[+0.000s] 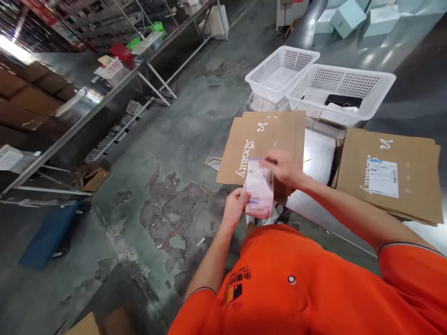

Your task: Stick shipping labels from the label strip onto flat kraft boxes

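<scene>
Pinching a printed label sheet (259, 188), the left hand (236, 207) and right hand (285, 168) keep narrow grips. A cardboard mailer (265, 135) lies at 12 o'clock.

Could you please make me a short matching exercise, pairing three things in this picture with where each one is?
Things:
1. printed white packet
2. black flat item
3. white shipping label

Places:
A. stuck on the right-hand cardboard stack
B. held between the left hand and the right hand
C. inside the white perforated plastic basket

Pairs: 1-B, 2-C, 3-A
</scene>
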A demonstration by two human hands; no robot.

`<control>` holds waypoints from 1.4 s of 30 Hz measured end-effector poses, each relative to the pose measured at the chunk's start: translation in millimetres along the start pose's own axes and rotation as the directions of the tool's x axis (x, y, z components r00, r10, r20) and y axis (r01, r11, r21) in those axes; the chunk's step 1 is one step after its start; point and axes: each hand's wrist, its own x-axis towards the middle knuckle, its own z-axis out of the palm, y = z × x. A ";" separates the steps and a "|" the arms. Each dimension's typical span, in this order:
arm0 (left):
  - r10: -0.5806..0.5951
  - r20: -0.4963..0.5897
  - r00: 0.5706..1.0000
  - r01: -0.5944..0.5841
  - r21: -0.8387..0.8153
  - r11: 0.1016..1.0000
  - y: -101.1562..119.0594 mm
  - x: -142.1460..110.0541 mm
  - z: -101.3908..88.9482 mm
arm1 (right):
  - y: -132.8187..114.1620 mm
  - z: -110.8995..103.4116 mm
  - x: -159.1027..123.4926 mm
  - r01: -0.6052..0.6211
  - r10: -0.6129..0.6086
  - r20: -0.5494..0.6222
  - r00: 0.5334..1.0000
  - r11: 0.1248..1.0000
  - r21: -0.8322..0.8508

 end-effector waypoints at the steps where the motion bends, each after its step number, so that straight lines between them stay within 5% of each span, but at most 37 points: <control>1: -0.065 0.043 0.997 0.065 0.015 0.998 -12.3 -1.8 -9.6 | 9.4 3.0 14.2 -0.025 0.022 -0.026 0.999 0.993 -0.115; 4: -0.257 0.094 0.962 0.250 0.080 0.965 -44.2 -12.4 -40.2 | 30.1 7.6 51.0 -0.087 0.115 0.033 0.993 0.883 -0.461; 6: -0.316 0.046 0.948 0.318 -0.047 0.947 -54.1 -15.9 -57.2 | 35.6 8.2 67.5 -0.110 0.180 0.062 0.982 0.799 -0.591; 10: -0.203 -0.150 0.968 0.115 -0.455 0.883 -35.7 8.9 -72.3 | 33.3 20.9 80.7 -0.031 0.106 0.088 0.990 0.793 -0.608; 14: -0.076 -0.200 0.977 -0.023 -0.450 0.893 0.1 48.0 -67.8 | 13.6 55.6 44.8 0.186 -0.053 0.247 0.968 0.810 -0.557; 18: -0.111 -0.248 0.962 0.012 -0.369 0.930 22.9 39.4 -47.9 | -12.3 60.1 -26.1 0.422 -0.267 0.382 0.885 0.806 -0.415; 20: -0.055 -0.206 0.977 -0.021 -0.350 0.937 34.0 22.7 -29.0 | -16.2 38.1 -51.1 0.379 -0.267 0.297 0.917 0.819 -0.432; 23: 0.129 0.036 0.991 -0.115 -0.276 0.954 52.3 3.6 6.7 | -4.5 -17.8 -72.6 0.192 -0.178 0.077 0.981 0.843 -0.502; 27: 0.143 0.442 0.886 -0.102 -0.115 0.988 61.5 1.4 41.6 | 38.1 -101.2 -118.1 -0.030 -0.083 -0.169 0.982 0.819 -0.573; 30: 0.046 0.544 0.838 -0.034 -0.032 0.999 48.0 6.5 48.0 | 88.5 -147.4 -180.8 -0.253 0.029 -0.343 0.939 0.733 -0.631; 32: -0.001 0.527 0.850 0.005 -0.006 1.000 34.1 7.4 47.6 | 122.4 -164.4 -220.4 -0.349 0.190 -0.311 0.931 0.712 -0.610; 34: -0.067 0.482 0.874 0.061 0.028 0.998 22.0 4.9 48.2 | 141.8 -169.2 -239.8 -0.401 0.391 -0.141 0.909 0.732 -0.551; 37: -0.136 0.451 0.882 0.096 0.110 0.989 12.7 -2.4 54.0 | 122.3 -156.1 -210.9 -0.442 0.467 -0.002 0.884 0.835 -0.327; 39: -0.122 0.481 0.868 0.051 0.159 0.986 10.6 -6.3 58.2 | 81.0 -138.2 -162.9 -0.334 0.333 -0.025 0.943 0.940 -0.064; 42: -0.125 0.514 0.848 0.018 0.209 0.978 9.3 -9.3 55.0 | 15.9 -106.0 -92.1 -0.107 0.087 0.105 0.991 0.974 0.200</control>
